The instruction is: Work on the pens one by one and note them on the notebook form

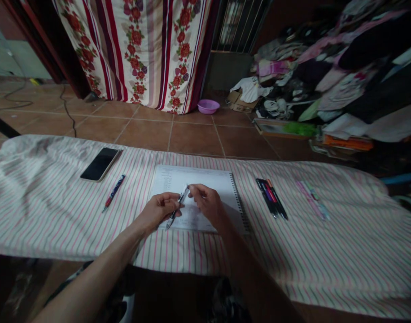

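A clear-and-dark pen [173,216] is held slantwise above an open spiral notebook [222,179]. My left hand [160,208] is closed round the pen's middle, its tip pointing down toward me. At the pen's upper end, the fingers of my right hand [207,202] pinch the top. The notebook page carries faint writing, and its wire binding runs down the right side. Left of the notebook lies a blue and red pen [114,193]. To the right, several dark and coloured pens [272,197] lie side by side.
A striped cloth [205,255] covers the low surface. A phone [100,164] rests at the left, and pastel pens [313,199] lie farther right. Beyond are a tiled floor [151,128], a floral curtain [158,54], a purple basin [208,106] and heaped clothes [343,76].
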Demonstrator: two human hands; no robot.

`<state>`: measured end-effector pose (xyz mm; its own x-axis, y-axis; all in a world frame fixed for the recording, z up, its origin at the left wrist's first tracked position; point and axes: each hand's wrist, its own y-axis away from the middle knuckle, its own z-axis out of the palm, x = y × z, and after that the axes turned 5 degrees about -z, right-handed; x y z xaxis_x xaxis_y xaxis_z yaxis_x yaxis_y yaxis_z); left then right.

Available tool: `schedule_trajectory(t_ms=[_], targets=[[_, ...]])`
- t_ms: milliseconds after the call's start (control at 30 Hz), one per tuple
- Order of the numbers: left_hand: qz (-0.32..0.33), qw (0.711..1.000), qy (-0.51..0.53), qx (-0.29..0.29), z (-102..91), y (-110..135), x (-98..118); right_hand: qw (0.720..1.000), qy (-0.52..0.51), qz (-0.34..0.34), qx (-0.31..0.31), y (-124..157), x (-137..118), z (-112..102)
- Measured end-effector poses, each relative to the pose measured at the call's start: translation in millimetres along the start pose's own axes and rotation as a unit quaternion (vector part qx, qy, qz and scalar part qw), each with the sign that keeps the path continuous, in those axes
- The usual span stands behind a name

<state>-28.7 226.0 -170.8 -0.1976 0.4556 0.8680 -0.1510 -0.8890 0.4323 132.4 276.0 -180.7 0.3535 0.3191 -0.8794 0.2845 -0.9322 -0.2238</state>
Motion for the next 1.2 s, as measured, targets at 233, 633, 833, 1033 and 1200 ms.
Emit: schedule_trajectory(t_ms=[233, 633, 833, 1033, 1200], targets=[[0.045, 0.998, -0.043, -0.008, 4.0, -4.3, -4.4, 0.998, -0.051, 0.042, -0.008, -0.3, 0.5, 1.9], [0.015, 0.999, -0.021, -0.031, -1.9, -2.1, -0.2, 0.970, -0.201, 0.133, 0.032, 1.0, -4.6, -3.3], [0.040, 0.998, 0.005, -0.054, -3.1, -2.4, 0.9, 0.963, -0.229, 0.137, 0.045, 0.0, -5.6, -4.2], [0.026, 0.997, 0.014, -0.069, -4.8, -1.3, 1.5, 0.963, -0.225, 0.144, 0.043, -0.1, -7.5, -4.6], [0.021, 0.997, 0.012, -0.067, -5.5, -1.3, -0.2, 0.962, -0.230, 0.140, 0.039, -0.1, -5.1, -2.4]])
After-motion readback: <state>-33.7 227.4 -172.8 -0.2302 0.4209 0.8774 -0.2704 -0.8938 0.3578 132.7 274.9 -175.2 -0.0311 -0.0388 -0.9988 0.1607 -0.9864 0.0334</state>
